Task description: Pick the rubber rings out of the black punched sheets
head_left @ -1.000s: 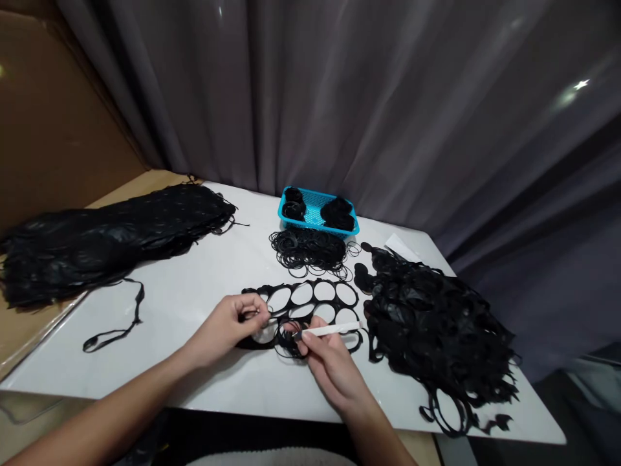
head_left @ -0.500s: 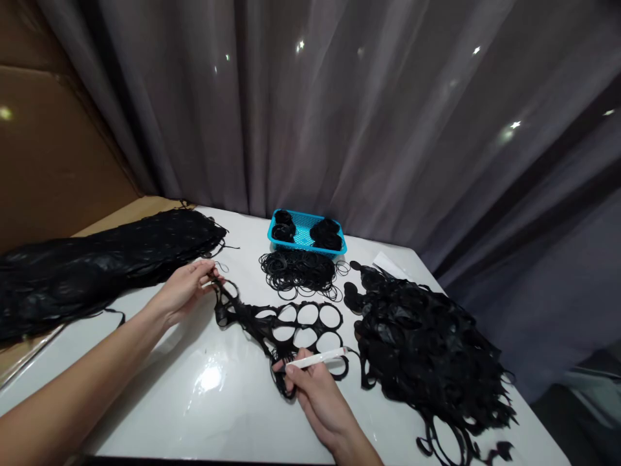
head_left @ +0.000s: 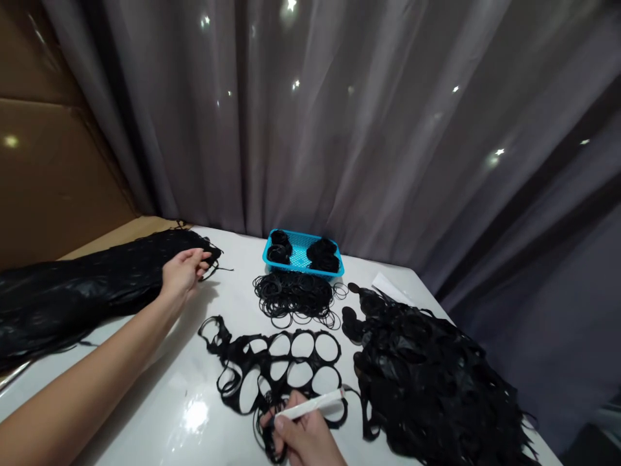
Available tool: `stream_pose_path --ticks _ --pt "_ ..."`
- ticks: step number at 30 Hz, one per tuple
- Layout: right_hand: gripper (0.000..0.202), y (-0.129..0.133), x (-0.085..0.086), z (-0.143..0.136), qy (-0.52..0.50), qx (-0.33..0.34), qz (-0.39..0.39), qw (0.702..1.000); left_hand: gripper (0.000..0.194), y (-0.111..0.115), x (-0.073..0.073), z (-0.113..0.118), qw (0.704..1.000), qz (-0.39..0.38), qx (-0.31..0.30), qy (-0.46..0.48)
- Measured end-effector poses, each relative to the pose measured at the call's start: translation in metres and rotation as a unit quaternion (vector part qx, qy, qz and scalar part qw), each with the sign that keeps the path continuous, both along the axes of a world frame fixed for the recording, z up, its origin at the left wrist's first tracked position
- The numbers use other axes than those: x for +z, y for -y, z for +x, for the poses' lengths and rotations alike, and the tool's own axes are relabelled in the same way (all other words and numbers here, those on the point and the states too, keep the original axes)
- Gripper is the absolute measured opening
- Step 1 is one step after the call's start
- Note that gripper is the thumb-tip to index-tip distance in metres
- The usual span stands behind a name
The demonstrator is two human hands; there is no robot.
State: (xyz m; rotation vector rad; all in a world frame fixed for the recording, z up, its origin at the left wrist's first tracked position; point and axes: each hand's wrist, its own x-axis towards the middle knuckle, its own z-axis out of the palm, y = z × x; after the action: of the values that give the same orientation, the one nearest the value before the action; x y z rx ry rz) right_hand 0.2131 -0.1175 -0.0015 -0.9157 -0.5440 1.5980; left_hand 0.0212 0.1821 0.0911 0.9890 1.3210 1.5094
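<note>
My right hand (head_left: 310, 435) is closed round a slim white-handled tool (head_left: 310, 405), whose tip is too small to make out. Several thin black rings (head_left: 266, 432) hang in a bunch at its fingers. Under and beyond that hand lies a flat black sheet with round holes (head_left: 272, 358), its left part crumpled on the white table (head_left: 160, 395). My left hand (head_left: 184, 272) is raised by the right end of a long black stack of sheets (head_left: 92, 285), fingertips pinched together. Whether the thin dark loop below those fingertips is held or belongs to the stack, I cannot tell.
A blue basket (head_left: 301, 272) with black bundles stands at the back, loose black rings (head_left: 295, 294) in front of it. On the right lies a heap of black scraps (head_left: 436, 382), with a white paper (head_left: 391, 288) behind. Cardboard (head_left: 53, 175) and a grey curtain (head_left: 310, 129) border the table.
My left hand has let go of the holed sheet and moved up and left to the stack's end. The sheet's left part has dropped onto the table. My right hand keeps the tool.
</note>
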Motion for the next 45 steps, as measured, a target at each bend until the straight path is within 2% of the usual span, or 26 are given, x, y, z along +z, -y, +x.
stream_pose_path --ticks 2,4,6,9,12,15,18,20,21,22,24,26,27,28,32,34,36,38,42,45 --pt "0.06 -0.003 -0.007 0.0 0.006 0.008 0.006 1.0 0.01 -0.009 0.002 -0.004 0.996 0.051 0.017 -0.077" --pt "0.059 -0.004 -0.008 0.0 0.008 0.01 0.008 1.0 0.016 -0.011 0.001 0.004 0.981 0.085 -0.02 -0.171" --pt "0.058 -0.003 -0.002 0.001 0.0 0.01 0.004 1.0 0.019 -0.005 -0.001 0.026 0.952 0.096 -0.112 -0.268" --pt "0.051 0.003 0.014 0.002 -0.017 0.002 -0.019 1.0 0.014 0.016 -0.009 0.074 0.884 0.114 -0.241 -0.384" --pt "0.045 0.009 0.032 0.006 -0.05 0.004 -0.058 0.997 0.017 0.04 -0.013 0.117 0.819 0.131 -0.325 -0.454" --pt "0.042 0.011 0.049 0.013 -0.092 0.023 -0.083 0.992 0.002 0.063 -0.006 0.136 0.785 0.141 -0.383 -0.466" --pt "0.038 0.005 0.069 0.022 -0.085 0.043 -0.07 0.993 0.023 0.086 0.008 0.129 0.767 0.152 -0.461 -0.419" --pt "0.037 -0.004 0.084 0.025 -0.064 0.055 -0.053 0.995 0.043 0.104 0.016 0.11 0.744 0.135 -0.565 -0.332" --pt "0.037 -0.009 0.091 0.026 -0.054 0.065 -0.046 0.995 0.056 0.113 0.018 0.097 0.715 0.075 -0.666 -0.198" --pt "0.038 -0.014 0.097 0.025 -0.043 0.082 -0.04 0.995 0.07 0.123 0.019 0.084 0.673 0.019 -0.735 -0.083" --pt "0.038 -0.023 0.105 0.021 -0.014 0.127 -0.03 0.991 0.089 0.141 0.016 0.058 0.63 -0.053 -0.773 0.045" --pt "0.038 -0.03 0.109 0.015 0.018 0.175 -0.025 0.984 0.101 0.155 0.011 0.036 0.618 -0.075 -0.776 0.101" --pt "0.038 -0.033 0.109 0.012 0.033 0.199 -0.022 0.979 0.103 0.16 0.008 0.027 0.617 -0.069 -0.776 0.108" --pt "0.039 -0.037 0.108 0.008 0.047 0.221 -0.021 0.974 0.102 0.163 0.005 0.019 0.631 -0.058 -0.767 0.101" --pt "0.047 -0.054 0.103 -0.006 0.139 0.282 -0.02 0.949 0.085 0.162 -0.005 -0.006 0.716 -0.04 -0.695 0.05" --pt "0.049 -0.066 0.104 -0.012 0.204 0.266 0.012 0.942 0.07 0.158 -0.005 -0.015 0.786 -0.057 -0.613 0.052" --pt "0.047 -0.08 0.107 -0.015 0.276 0.225 0.064 0.932 0.052 0.153 -0.002 -0.019 0.865 -0.048 -0.496 0.068" --pt "0.044 -0.094 0.111 -0.018 0.348 0.17 0.109 0.916 0.041 0.149 0.0 -0.017 0.909 -0.018 -0.407 0.086" --pt "0.041 -0.113 0.114 -0.019 0.421 0.075 0.158 0.89 0.039 0.145 -0.002 -0.011 0.93 0.002 -0.346 0.128" --pt "0.038 -0.118 0.115 -0.015 0.426 0.065 0.165 0.887 0.047 0.144 -0.005 -0.013 0.93 -0.053 -0.331 0.148"
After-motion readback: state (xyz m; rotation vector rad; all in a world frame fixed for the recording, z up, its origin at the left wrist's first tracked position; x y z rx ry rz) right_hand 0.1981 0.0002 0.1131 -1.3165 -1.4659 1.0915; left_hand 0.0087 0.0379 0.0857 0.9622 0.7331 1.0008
